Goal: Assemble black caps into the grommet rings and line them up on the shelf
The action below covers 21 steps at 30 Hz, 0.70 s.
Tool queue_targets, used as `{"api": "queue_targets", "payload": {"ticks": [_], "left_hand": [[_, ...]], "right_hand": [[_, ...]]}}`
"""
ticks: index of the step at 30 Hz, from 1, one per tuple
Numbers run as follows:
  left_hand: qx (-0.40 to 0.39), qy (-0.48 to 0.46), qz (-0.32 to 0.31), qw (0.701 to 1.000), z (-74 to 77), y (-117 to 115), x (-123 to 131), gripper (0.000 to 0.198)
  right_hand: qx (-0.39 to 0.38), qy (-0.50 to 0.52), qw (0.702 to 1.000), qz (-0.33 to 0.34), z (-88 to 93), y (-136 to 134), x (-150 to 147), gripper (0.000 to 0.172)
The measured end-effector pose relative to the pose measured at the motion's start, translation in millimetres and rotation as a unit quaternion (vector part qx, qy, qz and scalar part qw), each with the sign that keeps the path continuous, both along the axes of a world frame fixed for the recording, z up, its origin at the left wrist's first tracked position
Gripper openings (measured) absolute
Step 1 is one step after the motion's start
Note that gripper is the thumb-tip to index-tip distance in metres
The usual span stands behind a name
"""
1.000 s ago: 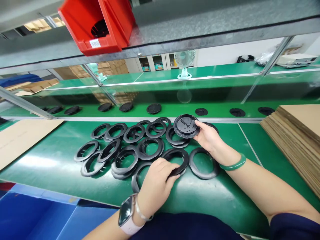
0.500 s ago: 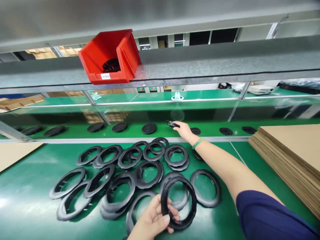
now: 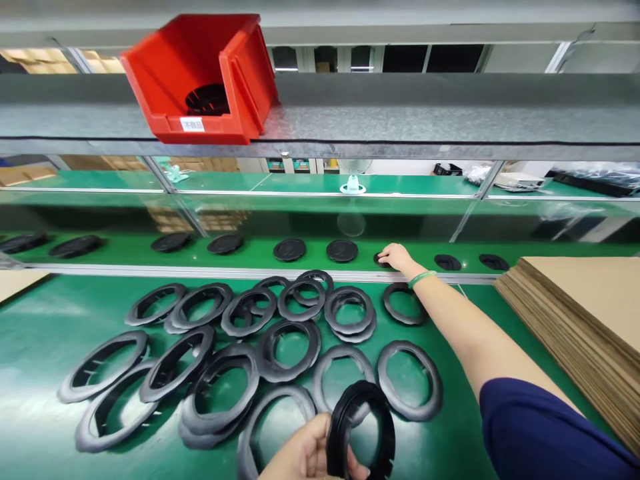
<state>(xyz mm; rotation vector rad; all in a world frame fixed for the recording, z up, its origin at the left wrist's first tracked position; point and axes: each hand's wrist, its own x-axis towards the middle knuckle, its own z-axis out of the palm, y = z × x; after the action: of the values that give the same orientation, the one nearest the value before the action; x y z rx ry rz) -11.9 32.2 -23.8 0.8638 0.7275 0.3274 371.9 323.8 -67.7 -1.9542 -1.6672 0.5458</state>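
At 6 o'clock in the view, the left hand (image 3: 305, 459) holds a black ring (image 3: 364, 427) by its left rim. The fingers are closed around the edge, with the thumb on the near face. The ring stands tilted almost on edge, above the green table (image 3: 40, 313).

From 9 o'clock to 1 o'clock of that ring, loose rings (image 3: 330, 312) lie flat on the table. Many overlap their neighbours, and a few lie apart.

The right arm reaches out toward 12 o'clock. The right hand (image 3: 397, 257) rests palm down on a black disc (image 3: 379, 259) on the conveyor belt (image 3: 125, 252) beyond the table's far rail. The fingers cover most of the disc, so it cannot be determined whether they pinch it or only lie on it. A green bangle (image 3: 423, 279) sits on the right wrist.

Other discs (image 3: 341, 251) lie spaced in a row along the belt, at 9 o'clock and 3 o'clock of the right hand.

A stack of cardboard sheets (image 3: 590, 300) lies at 3 o'clock of the view. A red bin (image 3: 165, 73) with a dark part inside sits on the grey shelf (image 3: 450, 113) at 11 o'clock.
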Motion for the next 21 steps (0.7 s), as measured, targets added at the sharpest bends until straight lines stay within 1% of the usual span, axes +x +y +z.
{"api": "queue_targets", "payload": {"ticks": [2,4,7,9,10,11,13,14,16,18,20,21], "left_hand": [[0.003,0.031,-0.021,0.999,-1.1,-1.7,1.0,0.038],[0.007,0.06,-0.029,0.998,-2.2,-4.1,1.6,0.038],[0.005,0.09,-0.023,0.996,-2.6,-10.2,2.5,0.045],[0.015,0.107,-0.023,0.994,-0.6,-16.4,3.1,0.048],[0.034,0.115,-0.023,0.993,1.2,-19.9,3.5,0.045],[0.057,0.118,-0.022,0.991,3.3,-23.7,4.1,0.039],[0.087,0.104,-0.025,0.99,7.1,-31.1,6.2,0.028],[0.087,0.093,-0.027,0.991,8.0,-34.3,7.6,0.026],[0.06,0.088,-0.017,0.994,6.6,-39.5,11.4,0.029],[0.059,0.117,0.02,0.991,1.3,-43.0,15.8,0.031],[0.095,0.147,0.077,0.982,-5.4,-45.3,20.6,0.032],[0.115,0.152,0.104,0.976,-8.4,-46.1,23.1,0.034]], "right_hand": [[0.006,0.005,1.0,-0.011,-1.4,-1.0,1.1,0.009],[0.022,0.01,0.999,-0.022,2.8,-2.2,-1.7,0.007],[0.074,0.02,0.996,-0.039,20.1,-8.9,-7.5,0.004],[0.114,0.033,0.992,-0.044,35.9,-22.0,-12.6,0.002],[0.127,0.04,0.99,-0.046,43.5,-32.7,-16.4,0.006],[0.142,0.05,0.988,-0.045,50.5,-46.7,-21.3,0.01],[0.177,0.077,0.981,-0.029,61.7,-85.3,-35.3,0.014],[0.206,0.099,0.973,-0.008,66.1,-109.3,-44.3,0.015],[0.247,0.146,0.957,0.046,73.3,-163.1,-65.1,0.013],[0.251,0.171,0.947,0.104,78.9,-217.3,-87.1,0.01],[0.244,0.166,0.94,0.172,80.6,-263.2,-107.6,0.008],[0.247,0.158,0.933,0.206,79.1,-281.1,-116.6,0.009]]}}
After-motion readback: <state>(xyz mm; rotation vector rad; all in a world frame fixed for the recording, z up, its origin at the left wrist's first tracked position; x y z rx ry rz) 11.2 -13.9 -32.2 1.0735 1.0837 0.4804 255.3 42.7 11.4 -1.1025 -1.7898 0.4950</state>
